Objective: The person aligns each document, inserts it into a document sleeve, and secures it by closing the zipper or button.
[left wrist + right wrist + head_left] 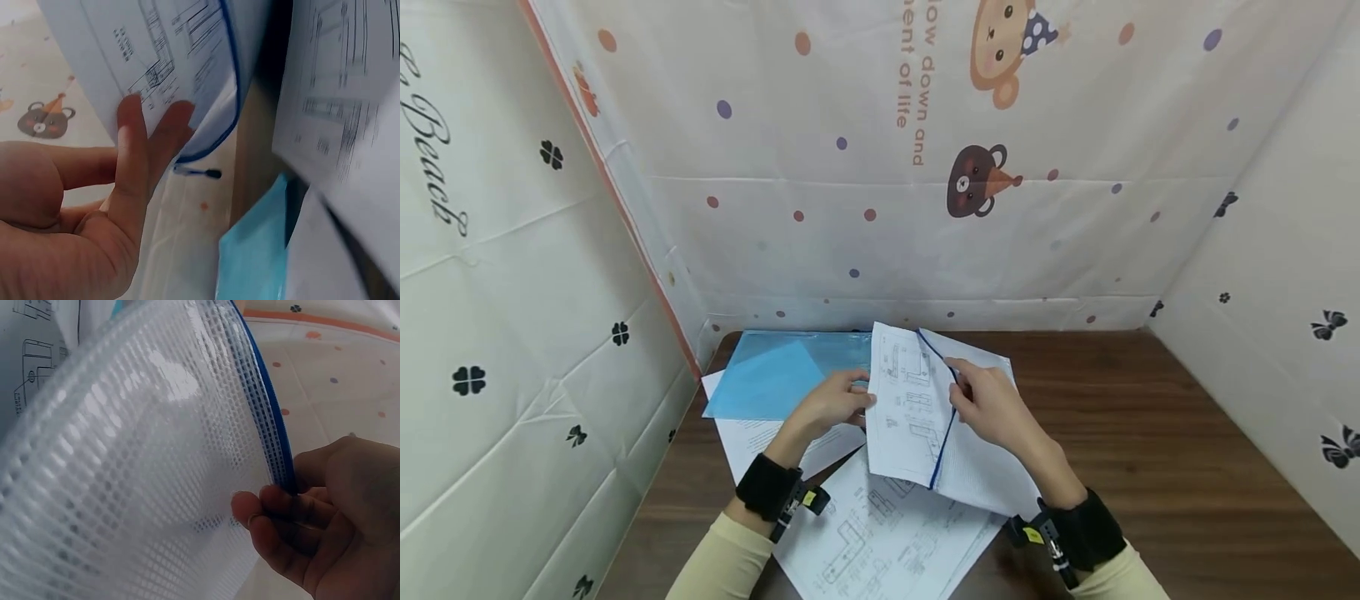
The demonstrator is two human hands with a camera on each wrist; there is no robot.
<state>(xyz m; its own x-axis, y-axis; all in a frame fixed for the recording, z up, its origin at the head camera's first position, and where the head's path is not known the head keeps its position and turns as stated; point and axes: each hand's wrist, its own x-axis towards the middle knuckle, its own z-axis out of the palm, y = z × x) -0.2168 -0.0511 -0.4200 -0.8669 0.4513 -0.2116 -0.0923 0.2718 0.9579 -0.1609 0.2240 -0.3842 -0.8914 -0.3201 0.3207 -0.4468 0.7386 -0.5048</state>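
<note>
A mesh zipper pouch (985,475), translucent with a blue zipper edge (269,394), is held up over the table by my right hand (992,404). That hand pinches the pouch beside its zipper, thumb and fingers at the opening in the right wrist view. My left hand (835,400) grips the side edge of a printed sheet (910,408) with line drawings. The sheet's right side lies along the blue zipper line. In the left wrist view the zipper's dark-tipped pull (212,173) hangs near the left fingertips. Part of the left hand is hidden behind the sheet.
Loose drawing sheets (865,550) lie fanned at the front of the wooden table (1150,467). A blue plastic folder (767,375) lies at the back left, over a white text sheet (737,442). Patterned cloth (880,250) surrounds the table at the back and sides.
</note>
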